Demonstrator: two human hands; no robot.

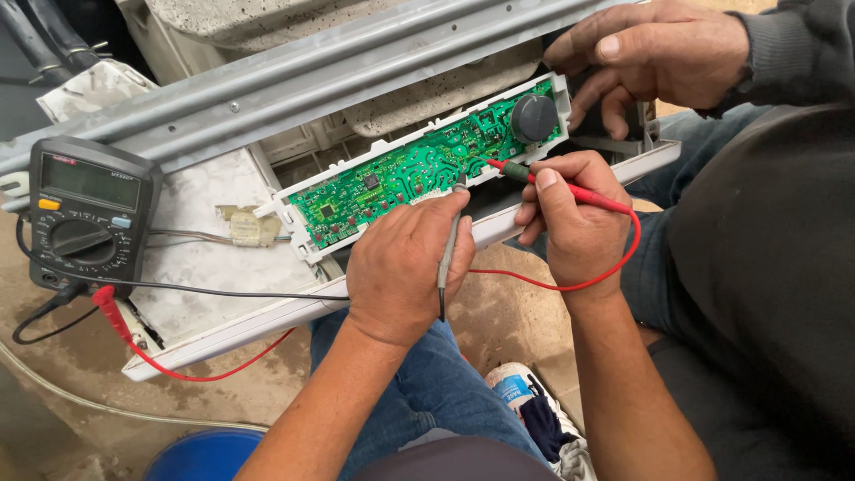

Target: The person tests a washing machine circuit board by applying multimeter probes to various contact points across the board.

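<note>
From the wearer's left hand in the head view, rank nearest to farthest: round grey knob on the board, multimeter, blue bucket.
From the left hand:
1. Round grey knob, up and right, on the green board's end.
2. Blue bucket, down and left, on the floor.
3. Multimeter, far left, on the white panel.

left hand (399,267): fingers curled closed | right hand (574,223): pinching
</note>
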